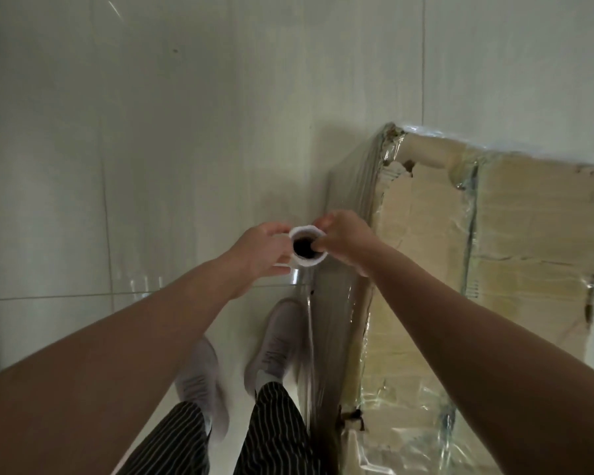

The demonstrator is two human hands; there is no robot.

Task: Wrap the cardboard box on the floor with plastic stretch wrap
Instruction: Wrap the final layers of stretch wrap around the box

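A tall, worn cardboard box (515, 241) stands on the floor at the right, its top flaps torn and its left side covered in shiny clear film (354, 200). I hold a roll of stretch wrap (307, 260) upright, seen end-on from above, just left of the box. My left hand (261, 252) grips the roll's left side. My right hand (347, 241) grips its right side with the thumb inside the dark core. A sheet of film (330, 323) runs from the roll down along the box's near side.
Pale glossy floor tiles (151, 149) spread to the left and beyond the box. My two grey shoes (275, 341) and striped trousers (275, 430) are below the roll, close beside the box.
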